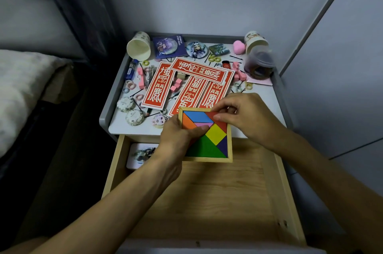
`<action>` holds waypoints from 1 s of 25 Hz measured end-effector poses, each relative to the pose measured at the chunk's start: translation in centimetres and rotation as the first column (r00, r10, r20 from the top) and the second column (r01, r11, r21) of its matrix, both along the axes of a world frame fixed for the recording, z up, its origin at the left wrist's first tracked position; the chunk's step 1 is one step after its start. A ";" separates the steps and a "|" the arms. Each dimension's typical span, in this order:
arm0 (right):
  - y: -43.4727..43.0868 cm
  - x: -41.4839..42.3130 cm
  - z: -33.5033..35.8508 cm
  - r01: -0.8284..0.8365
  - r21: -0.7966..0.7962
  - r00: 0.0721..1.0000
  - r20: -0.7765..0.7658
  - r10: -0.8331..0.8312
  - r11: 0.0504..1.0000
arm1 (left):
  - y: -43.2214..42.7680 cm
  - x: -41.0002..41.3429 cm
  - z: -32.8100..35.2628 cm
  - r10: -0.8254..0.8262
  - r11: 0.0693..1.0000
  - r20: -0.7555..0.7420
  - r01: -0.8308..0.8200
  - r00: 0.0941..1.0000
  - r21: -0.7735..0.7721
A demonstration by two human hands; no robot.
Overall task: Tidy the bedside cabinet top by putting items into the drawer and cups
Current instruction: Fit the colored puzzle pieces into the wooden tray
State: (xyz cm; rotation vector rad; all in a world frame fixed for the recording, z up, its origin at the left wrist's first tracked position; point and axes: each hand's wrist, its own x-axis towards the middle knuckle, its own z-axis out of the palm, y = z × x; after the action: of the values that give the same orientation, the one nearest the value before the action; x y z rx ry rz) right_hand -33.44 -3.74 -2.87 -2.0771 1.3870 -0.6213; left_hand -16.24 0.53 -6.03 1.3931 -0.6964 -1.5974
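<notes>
A wooden-framed tangram puzzle [215, 139] with coloured pieces hangs over the cabinet's front edge and the open drawer [207, 197]. My left hand [178, 139] grips its left side, thumb on the pink piece. My right hand [246, 116] pinches its far right corner at the red piece. Red paper strips [199, 83] with white characters cover the middle of the cabinet top [267, 98]. A paper cup [139, 48] lies tipped at the back left, another paper cup [256, 41] at the back right.
A white picture tin [141, 155] sits in the drawer's back left corner. Badges, pink blocks, hair rings, hairpins, two round floral tins [130, 110] and a plastic jar [260, 65] crowd the top. A bed lies left, a wall right.
</notes>
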 end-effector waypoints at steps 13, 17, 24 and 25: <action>0.0 -0.1 -0.2 0.179 0.277 0.973 0.092 -0.211 0.944 | -0.2 0.2 0.1 0.008 1.000 -0.051 -0.008 0.999 0.018; 0.1 0.3 -0.2 0.179 0.273 0.973 0.090 -0.210 0.945 | -0.4 0.3 0.1 -0.001 1.000 -0.037 0.002 0.999 0.026; 0.4 0.8 -0.1 0.169 0.345 0.969 0.112 -0.219 0.923 | -0.1 0.5 0.0 -0.003 1.000 -0.033 0.003 0.999 0.012; 0.5 0.8 -0.1 0.165 0.352 0.969 0.118 -0.219 0.921 | 0.0 0.5 0.0 -0.005 1.000 -0.030 0.005 1.000 0.003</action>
State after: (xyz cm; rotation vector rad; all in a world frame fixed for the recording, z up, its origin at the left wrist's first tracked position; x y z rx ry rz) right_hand -32.62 -3.25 -2.94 -1.6006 1.4999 -0.5628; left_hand -15.71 0.48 -5.98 1.3674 -0.6804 -1.6203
